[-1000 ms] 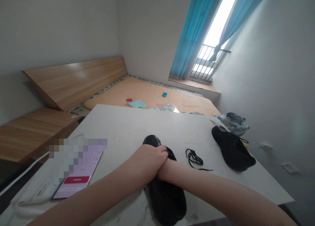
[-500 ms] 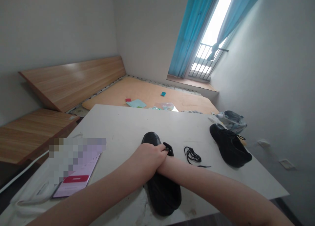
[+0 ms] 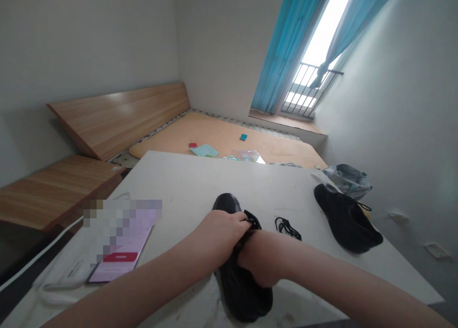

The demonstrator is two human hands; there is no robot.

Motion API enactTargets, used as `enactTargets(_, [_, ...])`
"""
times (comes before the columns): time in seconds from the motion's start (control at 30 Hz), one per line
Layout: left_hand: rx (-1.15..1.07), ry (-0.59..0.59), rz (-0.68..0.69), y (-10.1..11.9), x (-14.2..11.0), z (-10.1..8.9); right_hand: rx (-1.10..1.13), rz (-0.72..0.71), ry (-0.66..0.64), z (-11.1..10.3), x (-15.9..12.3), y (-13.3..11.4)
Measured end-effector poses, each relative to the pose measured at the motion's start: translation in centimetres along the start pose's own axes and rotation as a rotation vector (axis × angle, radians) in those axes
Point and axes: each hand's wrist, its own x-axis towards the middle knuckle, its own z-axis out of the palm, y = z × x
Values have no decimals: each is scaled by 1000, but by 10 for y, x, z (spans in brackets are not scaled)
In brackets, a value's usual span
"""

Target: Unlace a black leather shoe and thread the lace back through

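right hand (image 3: 261, 259) now sits further back, left hand (image 3: 226, 229) still pinching the flap (image 3: 255, 218) on the black shoe (image 3: 245, 297), so probably mid-job; can't tell the right's grip

Black shoe (image 3: 243, 292) on white table (image 3: 179, 180), toe pointing away, partly hidden

The shoe (image 3: 245, 297) at lower centre has a glossy toe (image 3: 227, 202); left, a smooth wood headboard (image 3: 125, 116); upper right, a cloth curtain (image 3: 286, 42).

Near shoe (image 3: 243, 294) partly behind hands (image 3: 223, 232)
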Motion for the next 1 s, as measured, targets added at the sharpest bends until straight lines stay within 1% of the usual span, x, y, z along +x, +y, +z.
enactTargets(0.13, [-6,14,0,-2,0,2,-207,-103,-245,-20,-22,-9])
enactTargets(0.23, [2,19,5,-3,0,3,-300,-189,-406,-34,-28,-15])
enactTargets(0.27, [7,26,9,-3,0,4,-296,-209,-431,-36,-28,-15])
enactTargets(0.33, [18,37,12,-3,0,6,-242,-229,-424,-37,-26,-13])
enactTargets(0.4, [26,39,12,-4,0,8,-181,-244,-418,-33,-22,-8])
enactTargets(0.5, [29,41,5,-3,0,8,-97,-287,-468,-28,-15,-1])
enactTargets(0.57, [33,41,-4,-2,1,6,-68,-297,-480,-27,-16,-1])
enactTargets(0.6, [42,35,-8,-1,1,5,-68,-280,-460,-28,-18,-2])
enactTargets(0.63, [59,26,-11,0,1,4,-61,-246,-414,-29,-23,-4])
enactTargets(0.7, [113,14,4,4,2,4,24,-151,-248,-33,-40,-8])
enactTargets(0.77, [180,12,28,8,3,7,244,-30,6,-35,-62,-7])
enactTargets(0.8, [215,18,37,11,2,10,389,38,144,-33,-73,-2])
enactTargets(0.83, [251,30,42,14,1,14,522,109,255,-28,-83,6])
enactTargets(0.87, [288,46,44,17,0,18,620,186,357,-20,-92,17])
enactTargets(0.9, [325,70,40,21,-2,22,670,248,446,-8,-98,32])
enactTargets(0.93, [354,96,35,25,-4,27,670,328,559,7,-102,49])
enactTargets(0.97, [374,119,25,28,-6,31,610,430,660,25,-104,68])
enactTargets(1.0, [380,135,7,32,-9,35,484,528,757,45,-104,86])
